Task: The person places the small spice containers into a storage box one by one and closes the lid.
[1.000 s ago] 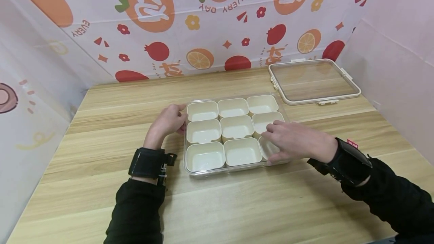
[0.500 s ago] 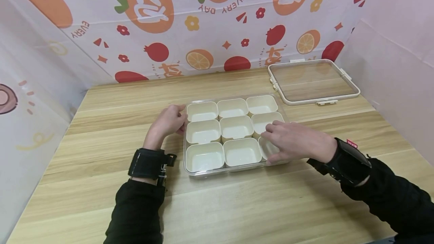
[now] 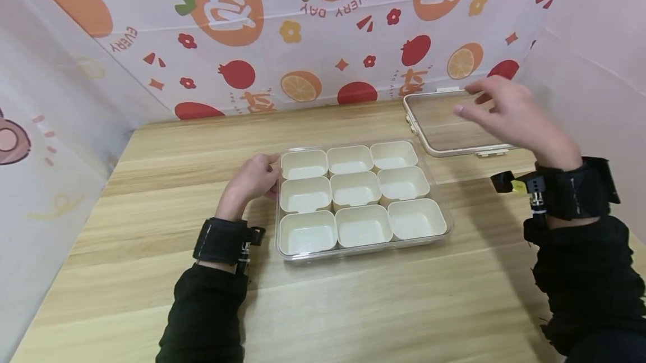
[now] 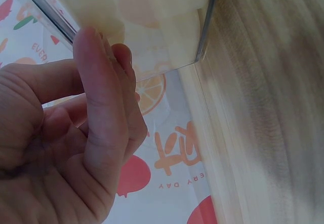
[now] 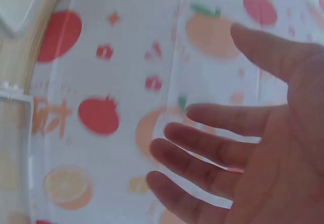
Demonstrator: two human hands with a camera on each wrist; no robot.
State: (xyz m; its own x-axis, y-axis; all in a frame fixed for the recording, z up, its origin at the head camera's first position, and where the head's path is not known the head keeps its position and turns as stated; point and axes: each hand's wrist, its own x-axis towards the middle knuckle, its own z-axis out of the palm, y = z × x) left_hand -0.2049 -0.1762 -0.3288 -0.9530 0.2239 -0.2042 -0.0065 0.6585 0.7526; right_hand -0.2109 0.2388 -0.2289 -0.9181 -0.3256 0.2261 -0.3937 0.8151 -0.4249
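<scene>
In the head view, a clear plastic box (image 3: 365, 247) sits on the table, with several cream cups (image 3: 364, 227) in rows filling it. My left hand (image 3: 252, 178) is at the box's left wall. In the left wrist view, the fingertips of the left hand (image 4: 96, 117) touch the outside of the clear wall, the fingers bent. My right hand (image 3: 522, 119) hangs in the air above the clear lid (image 3: 439, 122) with the cream rim, hiding part of it. The right wrist view shows the right hand (image 5: 248, 143) with spread, fairly straight fingers and nothing in them.
The wooden table (image 3: 353, 301) runs back to a fruit-printed cloth (image 3: 323, 37). A pale cloth wall (image 3: 600, 82) rises at the right, close behind the lid. Another (image 3: 50, 144) stands at the left.
My right hand has left the front right cup and moved up and right to over the lid. That cup now shows in full. The left hand stays at the box's left wall.
</scene>
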